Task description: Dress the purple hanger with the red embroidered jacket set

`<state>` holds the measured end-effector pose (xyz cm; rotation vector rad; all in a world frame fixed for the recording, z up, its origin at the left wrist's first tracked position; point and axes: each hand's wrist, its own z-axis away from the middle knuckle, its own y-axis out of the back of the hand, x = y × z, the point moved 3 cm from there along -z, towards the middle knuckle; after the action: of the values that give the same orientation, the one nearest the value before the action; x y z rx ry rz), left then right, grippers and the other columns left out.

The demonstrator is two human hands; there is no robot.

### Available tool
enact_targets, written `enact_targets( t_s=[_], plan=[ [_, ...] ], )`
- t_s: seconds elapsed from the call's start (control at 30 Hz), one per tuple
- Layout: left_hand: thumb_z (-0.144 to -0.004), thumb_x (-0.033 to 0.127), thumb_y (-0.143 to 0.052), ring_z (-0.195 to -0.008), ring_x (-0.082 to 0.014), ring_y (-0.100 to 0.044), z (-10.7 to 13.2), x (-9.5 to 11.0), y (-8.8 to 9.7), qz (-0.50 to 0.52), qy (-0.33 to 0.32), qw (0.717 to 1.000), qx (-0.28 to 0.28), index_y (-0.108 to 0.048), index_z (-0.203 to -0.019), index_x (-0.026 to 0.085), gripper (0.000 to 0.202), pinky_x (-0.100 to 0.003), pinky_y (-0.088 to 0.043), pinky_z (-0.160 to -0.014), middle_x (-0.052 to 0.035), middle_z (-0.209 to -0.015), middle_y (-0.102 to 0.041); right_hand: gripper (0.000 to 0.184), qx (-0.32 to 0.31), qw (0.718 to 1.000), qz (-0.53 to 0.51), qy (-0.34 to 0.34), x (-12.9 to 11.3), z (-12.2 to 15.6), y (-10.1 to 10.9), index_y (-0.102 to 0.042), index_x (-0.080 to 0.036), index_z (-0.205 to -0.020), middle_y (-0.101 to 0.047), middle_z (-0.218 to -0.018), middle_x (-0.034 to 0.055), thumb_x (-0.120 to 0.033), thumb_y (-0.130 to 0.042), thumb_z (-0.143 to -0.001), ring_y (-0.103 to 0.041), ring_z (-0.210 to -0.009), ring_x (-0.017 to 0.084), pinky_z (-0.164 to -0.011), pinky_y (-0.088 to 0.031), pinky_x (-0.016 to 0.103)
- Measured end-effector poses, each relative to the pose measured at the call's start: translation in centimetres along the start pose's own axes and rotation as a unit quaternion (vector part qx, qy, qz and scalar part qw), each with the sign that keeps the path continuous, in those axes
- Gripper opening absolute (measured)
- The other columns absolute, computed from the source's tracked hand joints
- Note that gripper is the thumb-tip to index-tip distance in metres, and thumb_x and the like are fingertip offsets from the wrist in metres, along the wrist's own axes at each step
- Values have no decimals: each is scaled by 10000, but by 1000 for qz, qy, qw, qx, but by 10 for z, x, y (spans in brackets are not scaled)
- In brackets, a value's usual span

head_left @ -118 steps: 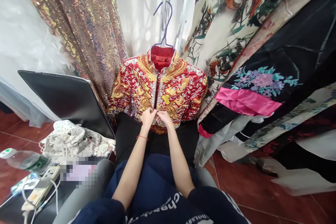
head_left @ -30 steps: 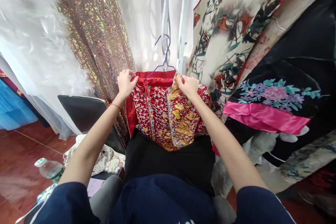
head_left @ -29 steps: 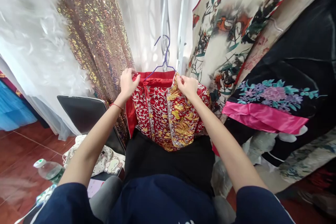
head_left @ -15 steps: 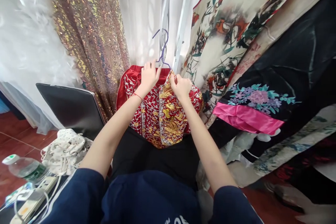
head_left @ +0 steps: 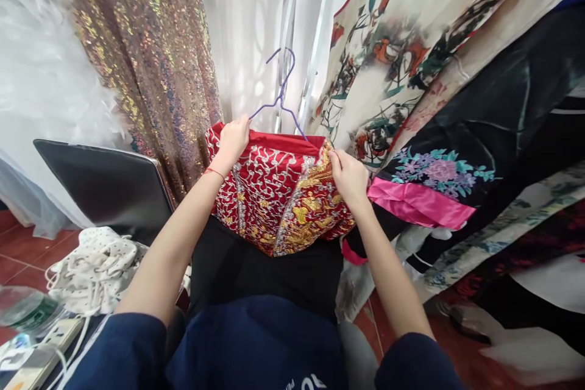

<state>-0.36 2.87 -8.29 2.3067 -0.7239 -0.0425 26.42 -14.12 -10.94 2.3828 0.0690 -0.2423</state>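
A red garment [head_left: 265, 183] with silver and gold embroidery lies over my lap, its plain red inner edge turned toward the far side. My left hand [head_left: 234, 141] is closed on the garment's upper left edge. On the other side, my right hand [head_left: 350, 177] pinches the gold-embroidered upper right edge. The top is stretched between both hands. A purple wire hanger [head_left: 284, 96] stands up behind and partly inside the garment; its hook points upward and its lower part is hidden by the cloth.
At the left are a dark flat panel [head_left: 103, 189], a spotted white drawstring bag [head_left: 98, 268], a plastic bottle [head_left: 30, 311] and a power strip [head_left: 43, 353]. Sequined cloth [head_left: 155, 61] hangs behind. Floral garments [head_left: 379, 73] and a black one with pink trim [head_left: 423, 202] hang at the right.
My hands have moved apart, the left one leftward and down, the right one rightward and down. The garment's upper edge is now spread wide, and more of the hanger's shoulders shows.
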Motion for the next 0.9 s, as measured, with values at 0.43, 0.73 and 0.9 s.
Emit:
enact_targets(
  t_s=[0.43,0.73,0.9],
  plan=[
    [-1014,256,-338,-947,-286,-655,2,0,6,33,20,999,11,-621,-1061,160,303,-415,-482,-909,-170,-919,-675,696,174,955,125,-204,16,2,91,-732,-201,-798,-625,-626,142,-634,-233,-1016,-513,-547,217,-574,-219,361],
    [-922,291,-511,-1366,-353,-459,99,74,56,150,66,982,90,-557,-1268,129,385,-525,-336,-1181,-201,-1352,-581,537,101,981,-11,-167,-55,61,86,-654,-256,-833,-637,-649,90,-584,-274,-1025,-546,-559,235,-553,-262,347],
    [-914,323,-537,-976,-250,-686,207,117,56,354,76,915,-178,-652,-1048,264,186,-417,-553,-957,-78,-1064,-712,402,34,977,-154,-144,-96,97,24,-667,-228,-949,-735,-869,124,-488,-369,-1023,-681,-746,284,-630,-423,363]
  ],
)
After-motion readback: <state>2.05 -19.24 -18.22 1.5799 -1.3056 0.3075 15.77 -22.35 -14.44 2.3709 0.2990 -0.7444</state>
